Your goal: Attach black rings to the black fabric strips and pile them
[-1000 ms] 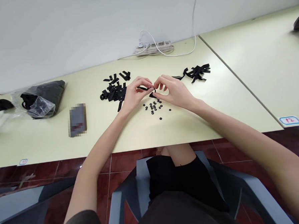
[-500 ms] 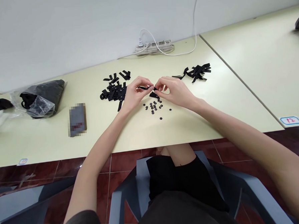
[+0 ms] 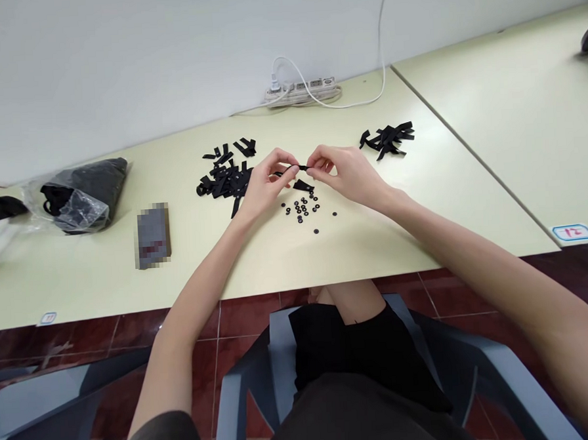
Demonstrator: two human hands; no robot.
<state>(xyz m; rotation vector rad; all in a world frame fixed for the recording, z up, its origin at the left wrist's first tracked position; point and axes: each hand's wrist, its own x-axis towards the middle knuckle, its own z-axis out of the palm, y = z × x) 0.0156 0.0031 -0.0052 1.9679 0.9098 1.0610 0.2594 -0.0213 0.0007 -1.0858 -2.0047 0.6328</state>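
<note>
Between my two hands a short black strap [image 3: 302,168] is stretched just above the table. My left hand [image 3: 267,182] pinches its left part between thumb and fingers. At the other end, my right hand [image 3: 343,171] is closed on it with thumb and forefinger. Under the fingertips lies another black strap piece [image 3: 303,186]. Closer to me, several small black rings [image 3: 302,206] are scattered, with a few dark discs among them. A heap of black straps [image 3: 223,180] lies beside my left hand, and a second strap pile [image 3: 389,140] is beyond my right hand.
A clear plastic bag with black material [image 3: 86,195] and a pixelated box-shaped object [image 3: 153,235] stand on the left of the table [image 3: 257,261]. A power strip [image 3: 302,91] with a white cable sits by the wall. A seam [image 3: 472,151] divides the tabletop on the right.
My fingertips have drawn slightly apart, showing more of the strap between them. The strap end near the right pile, beyond my right hand, no longer shows.
</note>
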